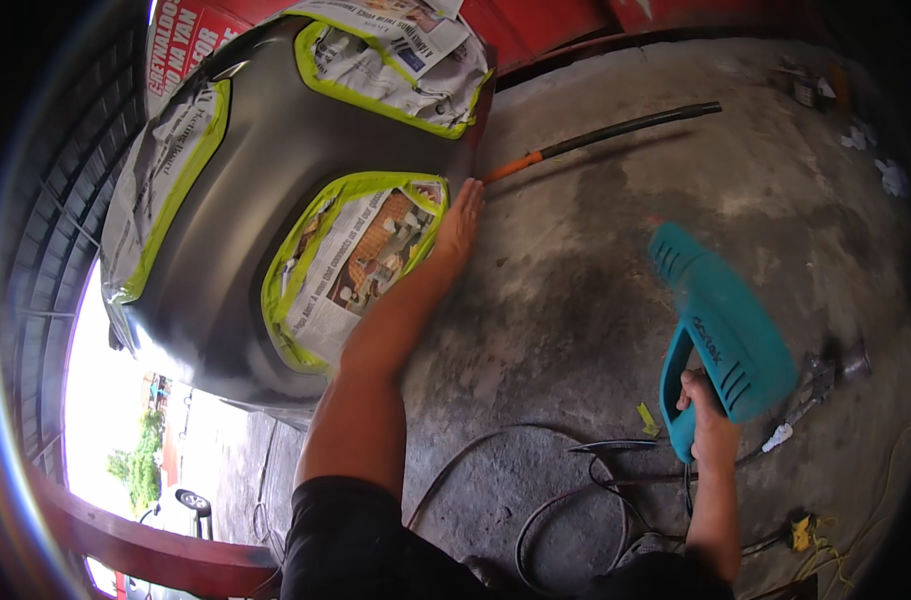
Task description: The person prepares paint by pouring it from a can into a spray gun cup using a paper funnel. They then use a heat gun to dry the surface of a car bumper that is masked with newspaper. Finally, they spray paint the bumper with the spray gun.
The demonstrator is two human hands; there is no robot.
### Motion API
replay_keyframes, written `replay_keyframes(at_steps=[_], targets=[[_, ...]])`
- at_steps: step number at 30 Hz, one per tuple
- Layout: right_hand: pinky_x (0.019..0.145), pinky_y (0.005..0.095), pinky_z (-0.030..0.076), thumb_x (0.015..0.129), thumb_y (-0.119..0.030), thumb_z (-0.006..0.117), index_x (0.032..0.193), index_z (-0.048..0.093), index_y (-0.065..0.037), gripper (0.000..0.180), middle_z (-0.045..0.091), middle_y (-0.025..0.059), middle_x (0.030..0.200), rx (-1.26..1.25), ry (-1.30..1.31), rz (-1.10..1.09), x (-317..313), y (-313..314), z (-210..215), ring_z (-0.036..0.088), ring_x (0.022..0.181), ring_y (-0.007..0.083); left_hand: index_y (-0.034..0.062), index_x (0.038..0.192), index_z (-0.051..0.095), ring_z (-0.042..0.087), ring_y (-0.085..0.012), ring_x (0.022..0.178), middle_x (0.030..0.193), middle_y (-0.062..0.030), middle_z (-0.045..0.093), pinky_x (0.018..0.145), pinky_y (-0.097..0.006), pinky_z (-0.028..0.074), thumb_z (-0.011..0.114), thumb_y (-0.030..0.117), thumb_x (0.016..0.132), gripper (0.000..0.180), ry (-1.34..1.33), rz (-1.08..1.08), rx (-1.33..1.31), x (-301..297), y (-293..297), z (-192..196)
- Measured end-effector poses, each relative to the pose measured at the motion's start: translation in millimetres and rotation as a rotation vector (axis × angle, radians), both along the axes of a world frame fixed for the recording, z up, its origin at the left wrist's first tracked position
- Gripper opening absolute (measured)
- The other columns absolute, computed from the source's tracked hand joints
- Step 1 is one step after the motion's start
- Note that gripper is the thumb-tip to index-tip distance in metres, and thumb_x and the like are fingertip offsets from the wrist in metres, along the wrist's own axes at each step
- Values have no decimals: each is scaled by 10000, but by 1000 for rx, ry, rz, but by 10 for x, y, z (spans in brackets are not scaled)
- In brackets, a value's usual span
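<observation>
- The dark bumper panel (246,190), masked with newspaper and green tape (361,255), stands on the concrete floor (596,300).
- Left hand (460,225), fingers spread flat, steadies its edge.
- Right hand (711,425) has its grip wrapped around the teal heat gun (721,335); best to sweep evenly and avoid scorching the paper.

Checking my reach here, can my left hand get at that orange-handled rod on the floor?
Probably yes: the left hand rests on the grey panel's edge, and the rod's orange grip lies just beyond the fingertips, nothing between.

- Stained grey concrete floor (616,300)
- Long black rod with an orange section (601,135) lying on it
- Dark cables (566,510) looped on it
- White scraps (891,175) at the edge
</observation>
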State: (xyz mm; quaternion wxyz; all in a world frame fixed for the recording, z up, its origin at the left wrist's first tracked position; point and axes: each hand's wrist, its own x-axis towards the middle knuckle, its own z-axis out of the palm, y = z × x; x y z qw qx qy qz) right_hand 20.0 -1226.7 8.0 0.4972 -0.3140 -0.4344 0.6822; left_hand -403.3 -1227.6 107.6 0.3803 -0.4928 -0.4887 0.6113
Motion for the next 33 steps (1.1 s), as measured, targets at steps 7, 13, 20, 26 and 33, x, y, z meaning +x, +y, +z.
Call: replay_keyframes(at_steps=[7,13,20,26,33], targets=[[550,271,437,821,-5,647,806,614,2,37,584,41,679,89,-2,13,160,87,12,519,569,113,58,1392,474,431,-317,1304,1378,-138,508,1130,-472,220,419,369,965,531,-308,434,-159,-213,-1437,-747],[564,288,425,805,-12,631,797,563,-6,69,540,68,662,47,82,141,-43,46,108,507,560,148,33,1128,609,634,-317,950,1002,-134,652,855,-396,522,563,185,865,308,-1079,30,-243,13,-1752,-407],[537,298,430,812,-28,635,839,555,-16,86,527,60,636,-50,124,138,-156,-18,122,512,544,142,63,975,638,658,-298,717,817,-124,649,621,-389,539,659,98,822,159,-1557,-202,642,887,-1248,208],[533,288,450,790,23,626,883,590,-4,104,568,50,734,-134,99,122,-201,-88,90,512,564,130,101,842,598,646,-269,623,679,-81,615,508,-405,521,711,232,834,173,-1438,64,519,1364,-2032,3],[537,327,464,757,-23,641,864,525,-8,158,531,76,672,42,177,321,-337,-100,695,517,538,173,104,1212,538,543,-365,1120,1262,-210,501,881,-465,504,591,-69,701,542,-823,-594,1093,698,-2454,1530]])
